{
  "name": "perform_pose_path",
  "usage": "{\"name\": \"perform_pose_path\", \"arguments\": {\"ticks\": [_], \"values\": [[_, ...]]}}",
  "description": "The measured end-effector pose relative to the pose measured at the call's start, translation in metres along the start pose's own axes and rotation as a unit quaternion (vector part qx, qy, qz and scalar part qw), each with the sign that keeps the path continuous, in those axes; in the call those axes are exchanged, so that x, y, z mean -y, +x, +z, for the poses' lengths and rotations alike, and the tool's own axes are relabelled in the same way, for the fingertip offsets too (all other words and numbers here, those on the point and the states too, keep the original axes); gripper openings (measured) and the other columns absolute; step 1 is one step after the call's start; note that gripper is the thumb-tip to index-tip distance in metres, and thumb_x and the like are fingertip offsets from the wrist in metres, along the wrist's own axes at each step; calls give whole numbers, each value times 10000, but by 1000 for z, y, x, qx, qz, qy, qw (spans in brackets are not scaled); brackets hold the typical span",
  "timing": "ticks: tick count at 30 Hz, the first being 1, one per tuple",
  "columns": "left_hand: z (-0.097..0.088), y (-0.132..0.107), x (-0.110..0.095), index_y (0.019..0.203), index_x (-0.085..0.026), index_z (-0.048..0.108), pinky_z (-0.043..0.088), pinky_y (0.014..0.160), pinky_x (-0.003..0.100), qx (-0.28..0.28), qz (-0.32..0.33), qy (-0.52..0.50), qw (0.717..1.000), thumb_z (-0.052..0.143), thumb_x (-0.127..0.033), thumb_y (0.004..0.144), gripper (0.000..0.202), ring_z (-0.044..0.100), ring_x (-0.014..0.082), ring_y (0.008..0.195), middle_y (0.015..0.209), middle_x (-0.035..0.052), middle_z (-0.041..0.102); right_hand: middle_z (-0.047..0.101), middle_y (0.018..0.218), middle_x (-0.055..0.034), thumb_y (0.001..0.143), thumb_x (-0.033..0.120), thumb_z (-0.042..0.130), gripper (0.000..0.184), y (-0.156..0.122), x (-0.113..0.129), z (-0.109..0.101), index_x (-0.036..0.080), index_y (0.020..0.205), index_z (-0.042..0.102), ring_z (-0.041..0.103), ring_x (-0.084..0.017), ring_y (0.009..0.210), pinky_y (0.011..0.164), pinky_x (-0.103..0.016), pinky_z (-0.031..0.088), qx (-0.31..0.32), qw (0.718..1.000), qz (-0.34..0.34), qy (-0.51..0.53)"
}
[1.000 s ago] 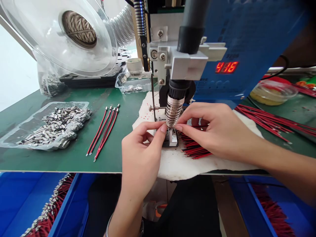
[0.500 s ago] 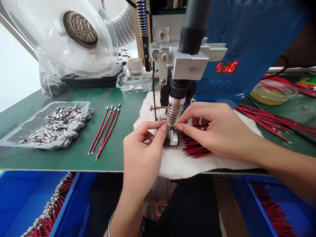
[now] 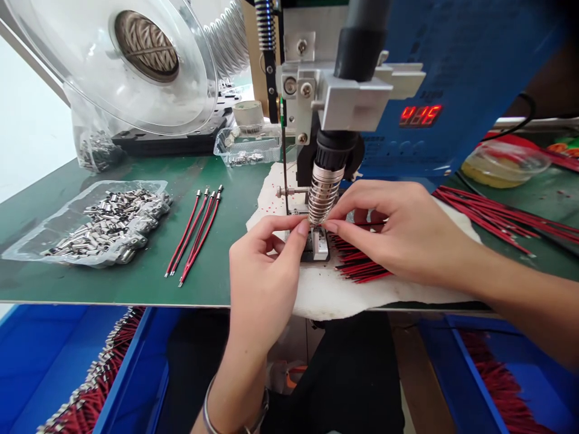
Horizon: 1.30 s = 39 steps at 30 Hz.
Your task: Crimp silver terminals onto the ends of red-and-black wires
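My left hand (image 3: 265, 274) and my right hand (image 3: 400, 232) meet fingertip to fingertip under the ribbed metal nozzle (image 3: 324, 194) of the blue machine (image 3: 452, 66). Both hands pinch something small there; the nozzle hides what it is. Directly below the fingertips sits a small metal fixture block (image 3: 318, 244) on a white cloth pad (image 3: 335, 289). A bundle of short red-and-black wires (image 3: 359, 265) lies under my right hand.
A few finished wires with metal ends (image 3: 196, 232) lie on the green mat, beside an open bag of metal terminals (image 3: 106, 220). A clear reel (image 3: 122, 54) stands back left. More red wires (image 3: 493, 214) lie at right. Blue bins (image 3: 67, 361) hold wires below the table edge.
The hands keep their pinch under the nozzle. The red display reading on the machine has changed. The view has shifted slightly.
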<state>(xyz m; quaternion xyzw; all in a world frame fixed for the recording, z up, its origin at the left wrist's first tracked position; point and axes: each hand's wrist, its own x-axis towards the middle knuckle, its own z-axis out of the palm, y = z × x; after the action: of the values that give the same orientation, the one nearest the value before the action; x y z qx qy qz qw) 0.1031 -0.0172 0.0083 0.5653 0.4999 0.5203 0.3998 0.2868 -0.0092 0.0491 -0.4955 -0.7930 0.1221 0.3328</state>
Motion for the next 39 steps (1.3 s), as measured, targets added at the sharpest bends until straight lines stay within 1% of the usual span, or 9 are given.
{"name": "perform_pose_path", "arguments": {"ticks": [4,7,10,13,20,25,29,34,39], "values": [[1,0,-2,924,-223,759,420,546,229,1,-6,-3,1000,721,-423,849,217,572,137,650,822,36,712,689,797,-3,885,278,672,113,0,1,-1,221,811,735,542,-121,606,543,-291,403,5,1000,1,-3],[1,0,-2,924,-210,758,409,538,233,0,-9,-4,1000,723,-423,845,230,557,137,629,771,35,691,691,799,-7,887,272,667,114,1,1,-1,221,809,731,550,-128,613,550,-295,408,8,1000,3,-8],[1,0,-2,926,-218,752,380,521,223,-1,-3,5,1000,718,-414,855,212,481,106,569,718,14,660,689,797,-7,886,262,667,108,1,1,-2,219,807,728,561,-132,623,555,-297,413,10,1000,-4,-9],[0,1,-3,916,-231,745,372,515,209,8,-5,7,1000,708,-411,866,190,433,87,544,700,0,646,686,792,-9,884,254,667,106,1,1,-2,213,805,724,562,-131,624,554,-296,416,8,1000,-20,-10],[-1,2,-3,916,-233,739,374,497,199,12,-4,13,1000,705,-399,868,176,432,86,533,669,-3,621,703,821,-30,876,187,647,99,1,-2,-1,194,823,730,604,-142,676,586,-284,453,-3,997,-71,-23],[-2,2,-4,904,-226,727,334,471,210,20,-7,16,1000,695,-421,873,199,414,89,523,674,-2,613,709,867,-48,886,216,649,101,2,-5,-2,207,852,744,652,-174,758,650,-302,493,5,995,-98,-25],[-1,2,-5,867,-224,717,318,472,211,24,-5,14,1000,686,-429,880,208,397,86,525,665,-8,597,704,872,-47,891,217,650,103,2,-7,-4,225,877,752,662,-184,779,683,-314,508,12,992,-122,-26],[-1,1,-5,876,-214,726,300,459,218,11,-4,18,1000,699,-431,867,219,379,88,504,613,-12,550,703,857,-48,900,210,623,134,2,-8,-5,227,850,746,646,-185,751,678,-330,505,16,992,-123,-37],[-1,0,-4,869,-223,724,306,459,202,15,-1,25,1000,706,-413,866,190,367,80,499,588,-22,536,707,867,-49,887,211,635,117,3,-7,-5,224,850,745,647,-184,750,660,-326,499,25,993,-111,-26]]}}
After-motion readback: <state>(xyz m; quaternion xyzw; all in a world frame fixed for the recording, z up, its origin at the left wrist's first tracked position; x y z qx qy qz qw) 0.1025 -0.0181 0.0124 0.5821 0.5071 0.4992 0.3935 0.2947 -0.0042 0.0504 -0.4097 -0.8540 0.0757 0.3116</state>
